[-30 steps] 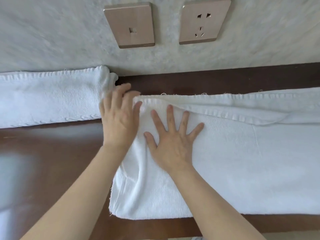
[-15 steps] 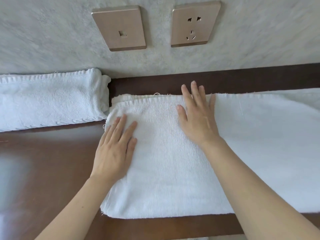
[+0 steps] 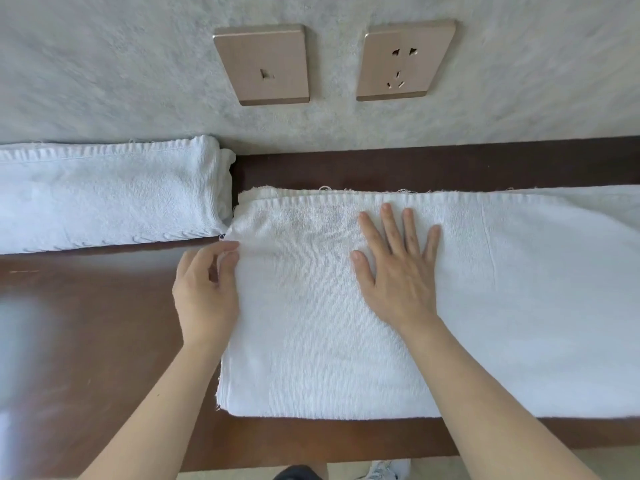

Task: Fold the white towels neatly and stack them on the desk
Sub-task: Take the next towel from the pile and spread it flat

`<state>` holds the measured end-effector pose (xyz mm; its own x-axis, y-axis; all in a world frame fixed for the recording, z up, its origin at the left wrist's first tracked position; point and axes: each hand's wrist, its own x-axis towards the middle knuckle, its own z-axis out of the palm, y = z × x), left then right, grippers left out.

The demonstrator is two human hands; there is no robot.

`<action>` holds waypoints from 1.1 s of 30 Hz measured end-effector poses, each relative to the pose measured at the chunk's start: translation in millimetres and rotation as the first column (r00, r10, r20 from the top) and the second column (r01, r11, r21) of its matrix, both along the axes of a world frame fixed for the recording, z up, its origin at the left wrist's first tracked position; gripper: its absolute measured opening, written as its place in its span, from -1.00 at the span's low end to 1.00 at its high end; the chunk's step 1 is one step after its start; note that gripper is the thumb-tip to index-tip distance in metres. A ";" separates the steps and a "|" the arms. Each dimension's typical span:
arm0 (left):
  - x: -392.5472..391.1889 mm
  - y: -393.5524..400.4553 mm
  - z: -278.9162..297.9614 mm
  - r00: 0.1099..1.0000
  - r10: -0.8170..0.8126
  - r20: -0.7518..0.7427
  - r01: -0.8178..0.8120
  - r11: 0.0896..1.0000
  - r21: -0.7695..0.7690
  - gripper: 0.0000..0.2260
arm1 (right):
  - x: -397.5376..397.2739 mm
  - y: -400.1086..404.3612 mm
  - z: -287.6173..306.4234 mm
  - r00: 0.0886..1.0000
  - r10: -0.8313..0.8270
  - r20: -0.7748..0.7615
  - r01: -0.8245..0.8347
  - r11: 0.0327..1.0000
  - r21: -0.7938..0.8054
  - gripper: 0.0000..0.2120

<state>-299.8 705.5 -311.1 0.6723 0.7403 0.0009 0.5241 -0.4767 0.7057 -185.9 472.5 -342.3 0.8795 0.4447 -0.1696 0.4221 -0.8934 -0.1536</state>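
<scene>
The right hand [image 3: 398, 271] lies flat, fingers spread wide, pressing on the folded white towel [image 3: 311, 323], fingertips pointing toward 12 o'clock near its hemmed far edge. At 9 o'clock from it, the left hand [image 3: 207, 289] pinches the towel's left edge between thumb and curled fingers. The towel rests on the dark wooden desk [image 3: 86, 323], running off toward 3 o'clock, with a second folded towel [image 3: 104, 195] at 10 o'clock against the wall [image 3: 121, 64], just beside its corner.

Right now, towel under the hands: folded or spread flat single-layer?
Folded, at least doubled. The towel shows stacked layer edges along its far hem and left side. Right hand presses it flat; left hand pinches the left edge.
</scene>
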 end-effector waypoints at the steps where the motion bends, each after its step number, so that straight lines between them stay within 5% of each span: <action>1: 0.7 2.0 -2.3 1.000 -0.022 -0.003 0.022 1.000 0.016 -0.88 | 0.2 0.2 0.0 1.000 -0.002 -0.002 0.002 1.000 -0.010 -0.41; 5: -6.4 -0.5 -8.5 0.999 -0.022 -0.046 0.023 1.000 0.020 -0.82 | -1.3 5.4 6.1 0.999 -0.033 -0.024 0.033 0.999 -0.014 -0.42; 7: -6.8 -16.8 -0.8 0.999 -0.039 0.002 0.038 0.985 0.171 -0.75 | -7.4 4.7 9.3 0.996 -0.088 -0.011 0.088 0.996 -0.003 -0.42; 9: 1.0 -44.4 6.7 0.967 -0.251 0.032 0.230 0.926 0.299 -0.71 | -16.2 -2.2 9.9 0.985 -0.171 0.002 0.171 0.985 0.003 -0.41; 12: 19.7 -83.9 -2.9 0.834 -0.530 -0.153 0.552 0.803 0.224 -0.61 | -24.2 -20.6 7.7 0.982 -0.188 -0.014 0.188 0.982 -0.022 -0.40; 17: 33.5 -85.9 -29.6 0.722 -0.513 -0.465 0.665 0.701 0.258 -0.47 | 16.6 -81.8 8.0 0.968 -0.248 -0.040 0.246 0.968 -0.041 -0.40; 23: 57.8 -140.6 -20.2 0.806 -0.433 -0.403 0.560 0.778 0.285 -0.46 | 96.5 -181.5 7.6 0.943 -0.331 -0.033 0.330 0.943 -0.043 -0.43; 28: 114.3 -261.9 -18.0 0.656 -0.703 -0.274 0.755 0.605 0.254 -0.49 | 127.8 -240.5 13.6 0.959 -0.282 -0.026 0.282 0.959 -0.026 -0.45; 33: 155.8 -349.8 -23.0 0.556 -0.761 -0.334 0.831 0.513 0.215 -0.41 | 136.3 -316.0 17.6 0.902 -0.430 -0.034 0.429 0.903 -0.034 -0.44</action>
